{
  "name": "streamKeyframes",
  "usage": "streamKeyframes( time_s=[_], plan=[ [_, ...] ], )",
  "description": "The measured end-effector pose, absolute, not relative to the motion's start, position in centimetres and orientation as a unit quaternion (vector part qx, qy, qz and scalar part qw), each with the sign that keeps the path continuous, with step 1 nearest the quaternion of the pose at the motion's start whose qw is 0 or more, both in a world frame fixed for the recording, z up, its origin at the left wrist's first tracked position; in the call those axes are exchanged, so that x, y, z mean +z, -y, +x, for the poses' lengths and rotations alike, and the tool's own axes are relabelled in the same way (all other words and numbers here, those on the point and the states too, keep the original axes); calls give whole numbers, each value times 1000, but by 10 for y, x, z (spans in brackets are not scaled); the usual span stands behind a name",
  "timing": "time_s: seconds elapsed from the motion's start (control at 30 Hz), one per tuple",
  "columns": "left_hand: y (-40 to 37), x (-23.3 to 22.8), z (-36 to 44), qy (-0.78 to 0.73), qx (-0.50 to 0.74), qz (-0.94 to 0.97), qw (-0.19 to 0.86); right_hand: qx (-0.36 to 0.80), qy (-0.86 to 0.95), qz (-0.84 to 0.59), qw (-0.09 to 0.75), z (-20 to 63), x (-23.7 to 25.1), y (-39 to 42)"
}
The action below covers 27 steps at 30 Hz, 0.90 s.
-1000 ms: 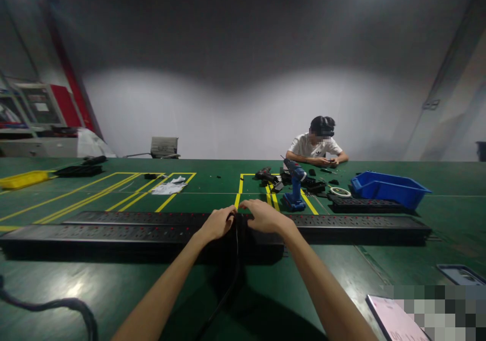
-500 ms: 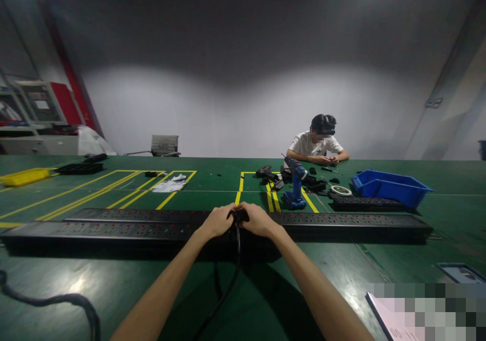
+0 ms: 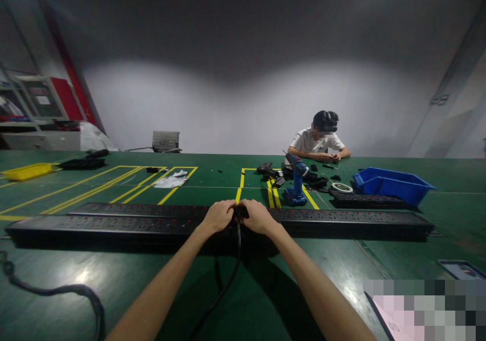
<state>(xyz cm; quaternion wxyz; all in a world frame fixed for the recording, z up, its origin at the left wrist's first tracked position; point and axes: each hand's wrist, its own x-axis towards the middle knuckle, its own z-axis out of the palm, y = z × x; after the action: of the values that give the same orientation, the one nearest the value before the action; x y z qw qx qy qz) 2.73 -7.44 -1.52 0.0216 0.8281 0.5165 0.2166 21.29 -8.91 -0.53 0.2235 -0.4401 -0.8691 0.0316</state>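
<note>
Both my hands meet in the middle over long black power strips. My left hand [image 3: 218, 216] and my right hand [image 3: 258, 216] are closed, pinching a small black cable end [image 3: 240, 211] between them. The fingers partly cover it, so its exact shape is hidden. From it a black cable [image 3: 239, 252] hangs down towards me and curves to the lower left. Beneath and behind the hands lie a nearer power strip [image 3: 114, 224] and a farther power strip [image 3: 353, 218], both with rows of sockets and red dots.
A blue cordless drill [image 3: 296, 179] stands beyond the strips, with black parts around it. To its right are a tape roll [image 3: 342, 188] and a blue bin [image 3: 395, 184]. Another thick cable [image 3: 56, 291] lies at left. A person [image 3: 319, 141] sits across the green table.
My hands keep the same grip on the cable end, nearly in place. The view has shifted slightly, so the strips appear a little higher.
</note>
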Motion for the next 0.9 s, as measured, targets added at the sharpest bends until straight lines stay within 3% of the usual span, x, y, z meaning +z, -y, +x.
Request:
streamKeyframes(
  time_s=[0.2,0.9],
  plan=[
    [74,-16,26,-518,228,823,37,-10,865,-457,206,208,-6,91],
    [75,-15,27,-528,227,818,13,8,864,-457,212,209,-8,90]
  ],
)
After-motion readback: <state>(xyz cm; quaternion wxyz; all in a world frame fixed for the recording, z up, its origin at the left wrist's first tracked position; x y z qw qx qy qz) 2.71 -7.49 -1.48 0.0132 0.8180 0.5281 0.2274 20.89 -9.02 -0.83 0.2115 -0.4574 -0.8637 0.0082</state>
